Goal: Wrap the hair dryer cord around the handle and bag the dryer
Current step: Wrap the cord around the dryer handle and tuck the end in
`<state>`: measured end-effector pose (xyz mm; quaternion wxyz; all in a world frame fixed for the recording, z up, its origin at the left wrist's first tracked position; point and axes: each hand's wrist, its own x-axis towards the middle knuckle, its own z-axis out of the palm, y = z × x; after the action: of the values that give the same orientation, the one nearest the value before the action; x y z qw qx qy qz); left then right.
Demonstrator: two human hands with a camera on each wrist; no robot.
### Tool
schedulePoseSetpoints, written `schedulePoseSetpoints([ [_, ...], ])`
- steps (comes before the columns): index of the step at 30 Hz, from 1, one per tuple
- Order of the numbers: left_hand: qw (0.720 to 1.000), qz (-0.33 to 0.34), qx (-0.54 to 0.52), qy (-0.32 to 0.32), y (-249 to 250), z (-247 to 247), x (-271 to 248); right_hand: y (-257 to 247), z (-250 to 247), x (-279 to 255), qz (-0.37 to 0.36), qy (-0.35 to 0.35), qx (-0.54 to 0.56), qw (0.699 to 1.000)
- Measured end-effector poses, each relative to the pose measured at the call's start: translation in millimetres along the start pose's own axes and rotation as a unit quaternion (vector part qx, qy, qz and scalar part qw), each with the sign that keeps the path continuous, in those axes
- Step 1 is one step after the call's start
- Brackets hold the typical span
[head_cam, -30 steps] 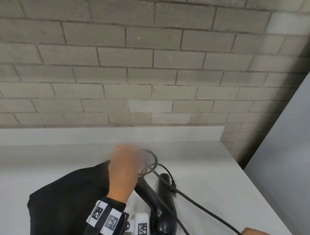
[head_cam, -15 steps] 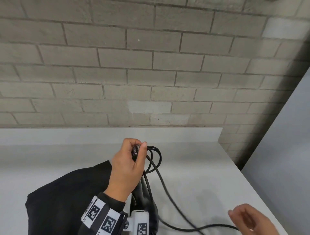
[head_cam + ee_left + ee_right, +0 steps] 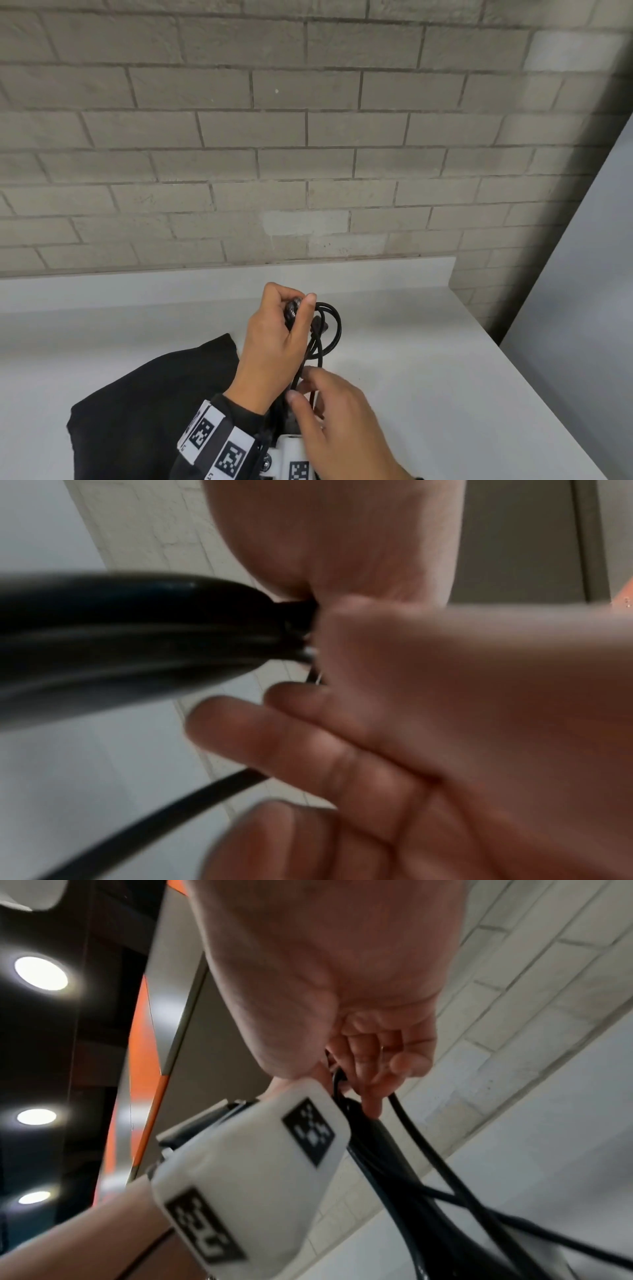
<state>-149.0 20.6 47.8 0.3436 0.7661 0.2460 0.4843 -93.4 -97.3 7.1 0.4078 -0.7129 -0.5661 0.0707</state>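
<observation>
My left hand grips the far end of the black hair dryer handle, thumb pressed over it. Loops of the black cord curl out to the right of that grip. Just below, my right hand pinches the cord strands against the handle between thumb and fingers. The dryer's body is hidden under both hands. In the left wrist view the handle runs in from the left, with a cord strand below it. The right wrist view shows curled fingers on the cord. A black bag lies at the left.
The white table ends at a raised back lip under the brick wall. Its right edge runs diagonally beside a grey panel. A white marker block sits on my left wrist.
My right hand came in from the lower right edge to just below my left hand, bringing the cord with it. The long slack strand across the table is gone. My left hand kept its grip.
</observation>
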Motion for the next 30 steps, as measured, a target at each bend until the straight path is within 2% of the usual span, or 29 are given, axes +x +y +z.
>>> schedulePoseSetpoints([
  [2, 1.000, -0.004, -0.005, -0.004, -4, -2, 1, -2, 6, 7, 0.021, 0.007, 0.039, 0.999],
  [5, 1.000, -0.016, -0.019, -0.013, -10, -5, 1, -3, 3, 11, 0.077, 0.021, 0.154, 0.985],
  [11, 1.000, -0.007, -0.022, -0.016, -13, -7, 3, 2, -13, -6, 0.003, -0.060, 0.164, 0.985],
  [13, 1.000, -0.013, -0.021, -0.013, -18, -11, 5, 9, -25, -15, -0.034, -0.073, 0.138, 0.987],
  [16, 1.000, -0.013, -0.018, -0.017, -21, -16, 4, 30, -47, -28, -0.080, -0.051, 0.100, 0.990],
  [18, 1.000, -0.014, -0.020, -0.010, -22, -18, 5, 49, -59, -38, -0.096, -0.070, 0.071, 0.990],
  [21, 1.000, -0.018, -0.018, 0.008, -25, -21, 7, 78, -78, -55, -0.065, -0.144, 0.052, 0.986],
  [24, 1.000, -0.017, -0.019, 0.009, -27, -22, 8, 96, -85, -71, -0.071, -0.198, -0.061, 0.976],
  [25, 1.000, -0.017, -0.020, 0.009, -27, -22, 7, 102, -88, -75, -0.048, -0.235, -0.123, 0.963],
  [26, 1.000, -0.016, -0.021, 0.009, -26, -21, 7, 110, -92, -74, -0.024, -0.273, -0.212, 0.938],
  [27, 1.000, -0.014, -0.023, 0.008, -26, -21, 6, 108, -97, -69, 0.028, -0.307, -0.264, 0.914],
  [28, 1.000, -0.013, -0.025, 0.008, -26, -20, 5, 117, -96, -68, 0.032, -0.300, -0.301, 0.905],
  [30, 0.999, -0.012, -0.029, 0.007, -25, -18, 4, 136, -90, -69, 0.022, -0.276, -0.293, 0.915],
])
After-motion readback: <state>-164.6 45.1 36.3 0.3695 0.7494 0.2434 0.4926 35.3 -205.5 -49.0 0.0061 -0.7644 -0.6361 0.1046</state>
